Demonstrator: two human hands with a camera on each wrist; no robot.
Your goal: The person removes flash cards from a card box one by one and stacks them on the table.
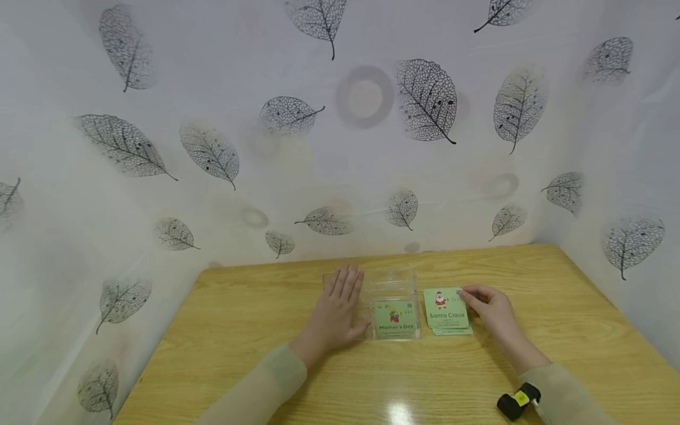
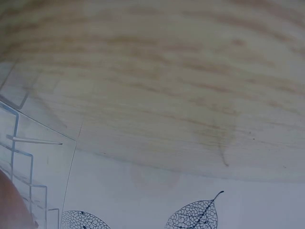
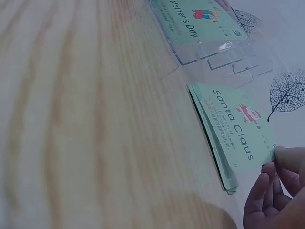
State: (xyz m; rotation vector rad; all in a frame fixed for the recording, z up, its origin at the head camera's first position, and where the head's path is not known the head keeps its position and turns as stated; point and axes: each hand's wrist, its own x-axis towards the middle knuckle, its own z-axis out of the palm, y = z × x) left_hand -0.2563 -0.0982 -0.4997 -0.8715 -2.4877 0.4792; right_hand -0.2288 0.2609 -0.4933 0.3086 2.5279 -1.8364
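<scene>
A clear plastic tiered stand lies at the middle of the table, with a green "Mother's Day" card in its front tier. My left hand rests along the stand's left side, fingers straight and pointing away, thumb beside the card. To the right of the stand is a small stack of green cards, topped by a "Santa Claus" card. My right hand pinches that top card at its upper right corner between thumb and fingers. In the left wrist view, only the stand's stepped edge and a bit of hand show.
The wood-grain table ends at a white cloth printed with skeleton leaves, which rises behind it and on both sides. A black device with a yellow label is at the right sleeve.
</scene>
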